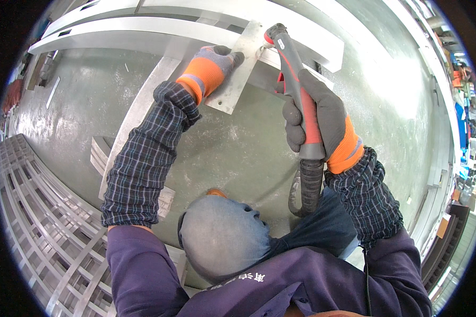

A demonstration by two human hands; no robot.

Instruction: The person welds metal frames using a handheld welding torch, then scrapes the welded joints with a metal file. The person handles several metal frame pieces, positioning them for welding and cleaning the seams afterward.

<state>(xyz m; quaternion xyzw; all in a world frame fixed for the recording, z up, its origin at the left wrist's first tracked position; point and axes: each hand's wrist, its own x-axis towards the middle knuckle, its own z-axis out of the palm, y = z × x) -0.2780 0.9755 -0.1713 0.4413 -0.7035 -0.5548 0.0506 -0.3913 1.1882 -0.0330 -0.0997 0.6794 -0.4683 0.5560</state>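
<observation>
My left hand [209, 71], in a grey and orange glove, is closed over a flat silver metal plate [228, 96] with small holes near its near end. My right hand [328, 116], in a matching glove, wraps round the long grey and red body of a sander [290, 61]. The small round head of this power tool is at the plate's right edge, beyond my left hand. Whether its disc touches the metal, I cannot tell. A black ribbed hose [311, 185] leaves the tool's lower end.
Long white metal beams [143, 26] run across the far side, under the plate. A silver bar [137, 116] passes beneath my left forearm. Stacked metal frames [47, 227] fill the lower left. Dark ribbed strips [447, 248] lie at the right. My bent knee [222, 235] is close below.
</observation>
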